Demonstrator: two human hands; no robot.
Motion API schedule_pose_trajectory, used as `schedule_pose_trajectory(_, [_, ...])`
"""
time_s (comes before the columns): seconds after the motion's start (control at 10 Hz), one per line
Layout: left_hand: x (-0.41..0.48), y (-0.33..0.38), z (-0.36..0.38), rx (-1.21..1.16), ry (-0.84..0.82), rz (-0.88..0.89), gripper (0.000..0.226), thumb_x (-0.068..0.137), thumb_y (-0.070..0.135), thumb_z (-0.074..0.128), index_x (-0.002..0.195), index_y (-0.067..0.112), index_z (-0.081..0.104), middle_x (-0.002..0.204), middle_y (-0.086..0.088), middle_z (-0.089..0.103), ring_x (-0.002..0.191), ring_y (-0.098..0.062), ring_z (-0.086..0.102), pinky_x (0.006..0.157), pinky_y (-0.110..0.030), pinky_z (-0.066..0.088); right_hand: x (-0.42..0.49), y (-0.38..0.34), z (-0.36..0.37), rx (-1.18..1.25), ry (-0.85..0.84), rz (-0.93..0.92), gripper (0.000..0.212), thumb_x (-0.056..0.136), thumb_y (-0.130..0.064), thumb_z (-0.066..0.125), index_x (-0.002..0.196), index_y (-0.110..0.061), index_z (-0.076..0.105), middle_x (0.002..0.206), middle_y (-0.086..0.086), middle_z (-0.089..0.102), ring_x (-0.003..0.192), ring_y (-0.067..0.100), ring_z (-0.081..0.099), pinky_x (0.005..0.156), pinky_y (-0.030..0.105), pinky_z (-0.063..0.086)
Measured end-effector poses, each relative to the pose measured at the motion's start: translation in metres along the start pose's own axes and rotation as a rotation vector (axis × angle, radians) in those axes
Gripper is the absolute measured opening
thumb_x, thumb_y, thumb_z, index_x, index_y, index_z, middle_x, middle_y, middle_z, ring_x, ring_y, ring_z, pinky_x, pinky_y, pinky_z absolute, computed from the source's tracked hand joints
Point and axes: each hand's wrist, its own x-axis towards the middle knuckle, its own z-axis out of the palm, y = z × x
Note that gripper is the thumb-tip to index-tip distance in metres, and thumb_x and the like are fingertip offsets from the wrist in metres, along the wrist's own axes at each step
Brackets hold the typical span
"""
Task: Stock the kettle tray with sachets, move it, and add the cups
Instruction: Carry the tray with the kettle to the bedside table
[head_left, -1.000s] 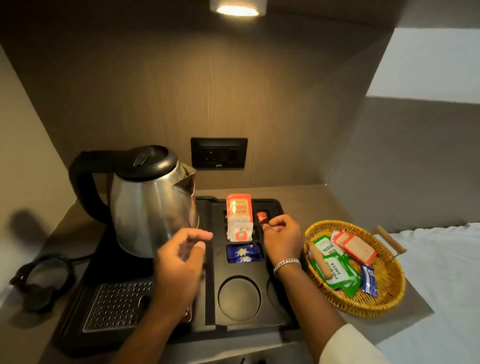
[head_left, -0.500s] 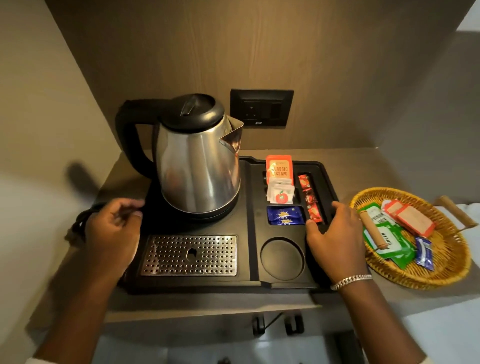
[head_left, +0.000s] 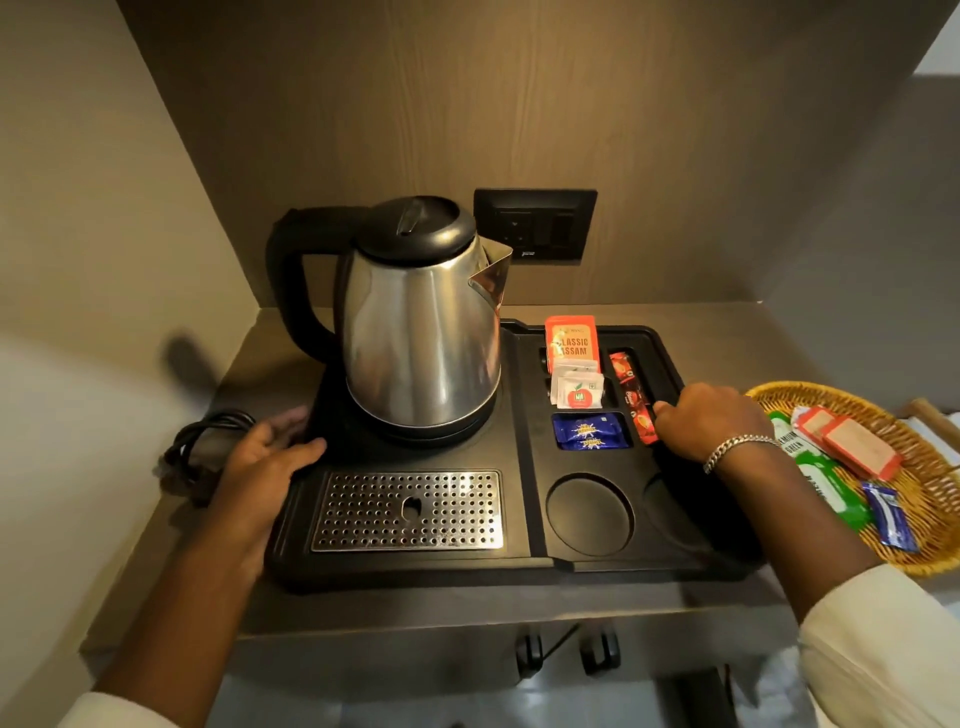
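Observation:
The black kettle tray (head_left: 524, 457) sits on a shelf in a wooden niche, with a steel kettle (head_left: 421, 332) on its left half. Its right compartments hold an orange tea sachet (head_left: 571, 340), white sachets (head_left: 577, 389), blue sachets (head_left: 589, 431) and red stick sachets (head_left: 631, 395). Two round cup recesses (head_left: 589, 514) at the front right hold nothing. My left hand (head_left: 265, 467) curls around the tray's left edge. My right hand (head_left: 711, 421) grips the right edge beside the red sticks. No cups are in view.
A wicker basket (head_left: 924, 564) with several green, orange and blue sachets stands right of the tray, touching my right forearm. A coiled black cable (head_left: 192, 447) lies left of the tray. A black wall socket (head_left: 535, 226) is behind the kettle; walls close three sides.
My left hand moved from in front of the kettle to the tray's left edge. My right hand left the sachet slots and settled on the tray's right edge. The view tilted down.

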Motion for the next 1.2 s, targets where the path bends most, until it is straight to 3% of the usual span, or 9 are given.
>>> schedule_pose_trajectory(0.1, [-0.011, 0.026, -0.001, 0.030, -0.007, -0.221, 0.009, 0.089, 0.007, 0.058, 0.088, 0.012, 0.066, 0.057, -0.002, 0.073, 0.048, -0.014, 0.069, 0.040, -0.023, 0.053, 0.003, 0.006, -0.011, 0.024, 0.047, 0.038, 0.050, 0.088, -0.053, 0.049, 0.094, -0.007, 0.066, 0.082, 0.014, 0.061, 0.071, 0.030, 0.049, 0.061, 0.032, 0.039])
schedule_pose_trajectory(0.2, [-0.020, 0.041, -0.005, 0.075, -0.069, -0.404, 0.021, 0.083, 0.021, 0.065, 0.073, 0.004, 0.070, 0.054, -0.013, 0.071, 0.044, -0.026, 0.068, 0.036, -0.034, 0.054, 0.003, 0.011, -0.015, 0.049, 0.014, 0.036, 0.055, 0.087, -0.059, 0.048, 0.092, -0.007, 0.066, 0.076, 0.011, 0.058, 0.071, 0.029, 0.050, 0.058, 0.031, 0.038])
schedule_pose_trajectory(0.4, [-0.040, 0.042, -0.017, 0.177, -0.100, -0.460, 0.064, 0.061, 0.036, 0.076, 0.110, -0.003, 0.065, 0.096, -0.033, 0.072, 0.083, -0.046, 0.070, 0.080, -0.057, 0.056, -0.010, 0.022, -0.013, 0.207, -0.155, 0.000, 0.067, 0.088, -0.063, 0.043, 0.106, -0.003, 0.064, 0.111, 0.019, 0.065, 0.084, 0.030, 0.054, 0.071, 0.033, 0.043])
schedule_pose_trajectory(0.6, [-0.071, 0.043, -0.026, 0.184, -0.050, -0.375, 0.058, 0.064, 0.036, 0.076, 0.111, 0.004, 0.063, 0.096, -0.032, 0.072, 0.087, -0.048, 0.068, 0.087, -0.055, 0.051, -0.030, 0.039, -0.024, 0.356, -0.231, -0.020, 0.077, 0.090, -0.066, 0.033, 0.128, -0.002, 0.053, 0.132, 0.020, 0.056, 0.114, 0.036, 0.055, 0.093, 0.039, 0.044])
schedule_pose_trajectory(0.7, [-0.096, 0.052, -0.032, 0.244, -0.059, -0.234, 0.056, 0.083, 0.034, 0.067, 0.127, 0.000, 0.055, 0.126, -0.033, 0.060, 0.117, -0.048, 0.056, 0.106, -0.056, 0.039, -0.038, 0.047, -0.033, 0.419, -0.256, -0.059, 0.081, 0.089, -0.068, 0.030, 0.134, -0.003, 0.048, 0.139, 0.020, 0.051, 0.122, 0.036, 0.051, 0.101, 0.043, 0.042])
schedule_pose_trajectory(0.9, [-0.156, 0.054, -0.040, 0.166, -0.084, -0.127, 0.048, 0.094, 0.027, 0.055, 0.131, -0.004, 0.053, 0.133, -0.033, 0.055, 0.125, -0.048, 0.050, 0.110, -0.058, 0.035, -0.066, 0.075, -0.039, 0.559, -0.224, -0.115, 0.075, 0.092, -0.064, 0.029, 0.130, -0.003, 0.052, 0.135, 0.019, 0.055, 0.119, 0.034, 0.054, 0.100, 0.042, 0.043])
schedule_pose_trajectory(1.0, [-0.184, 0.056, -0.030, 0.144, 0.016, -0.117, 0.049, 0.094, 0.031, 0.057, 0.131, -0.001, 0.054, 0.134, -0.031, 0.055, 0.125, -0.046, 0.051, 0.109, -0.058, 0.035, -0.082, 0.097, -0.040, 0.629, -0.220, -0.152, 0.071, 0.093, -0.062, 0.031, 0.125, -0.005, 0.056, 0.125, 0.018, 0.061, 0.111, 0.033, 0.059, 0.100, 0.044, 0.044])
schedule_pose_trajectory(1.1, [-0.255, 0.047, -0.043, 0.158, -0.007, -0.070, 0.050, 0.090, 0.037, 0.062, 0.128, 0.005, 0.059, 0.132, -0.026, 0.059, 0.123, -0.043, 0.055, 0.108, -0.057, 0.037, -0.114, 0.139, -0.045, 0.706, -0.219, -0.210, 0.062, 0.092, -0.061, 0.032, 0.113, -0.011, 0.063, 0.103, 0.012, 0.067, 0.092, 0.025, 0.063, 0.093, 0.044, 0.047])
schedule_pose_trajectory(1.2, [-0.282, 0.037, -0.052, 0.171, -0.025, -0.036, 0.053, 0.086, 0.041, 0.065, 0.126, 0.007, 0.060, 0.131, -0.025, 0.061, 0.121, -0.041, 0.057, 0.107, -0.058, 0.039, -0.135, 0.161, -0.046, 0.704, -0.225, -0.236, 0.059, 0.093, -0.061, 0.031, 0.113, -0.015, 0.063, 0.110, 0.012, 0.066, 0.098, 0.026, 0.062, 0.096, 0.046, 0.046])
